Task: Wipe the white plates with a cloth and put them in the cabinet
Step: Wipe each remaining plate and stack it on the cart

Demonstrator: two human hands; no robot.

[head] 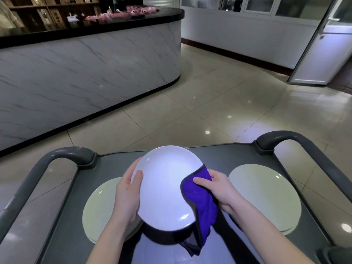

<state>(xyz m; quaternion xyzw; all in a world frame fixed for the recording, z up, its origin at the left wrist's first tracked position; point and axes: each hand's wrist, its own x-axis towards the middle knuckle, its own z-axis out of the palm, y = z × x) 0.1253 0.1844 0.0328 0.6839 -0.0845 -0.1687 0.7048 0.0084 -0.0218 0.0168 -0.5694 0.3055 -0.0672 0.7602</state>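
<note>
A counter (85, 69) is curving along the far left, with open floor (209, 103) stretching away to the far right. Near the person a grey cart (219, 155) is standing, its handles (57, 155) rising at the far corners. Three white plates are in play. A left plate (101, 206) and a right plate (266, 197) are lying flat on the cart, well apart. A held plate (167, 187) is hovering between them, its near-left part overlapping the left plate in view; whether the two are touching I cannot tell. The cloth (200, 202) is draping over the held plate's right rim and hanging down at its near side. The left hand (127, 193) is gripping the left rim, thumb on the face, fingers curled behind. The right hand (219, 189) is pinching the cloth against the right rim, thumb on top. The bare face is lying left of the right hand, so the wipe is likely heading leftward across it, toward the steadying left hand. The handles are sitting well clear of that sweep. No cabinet is showing plainly.
</note>
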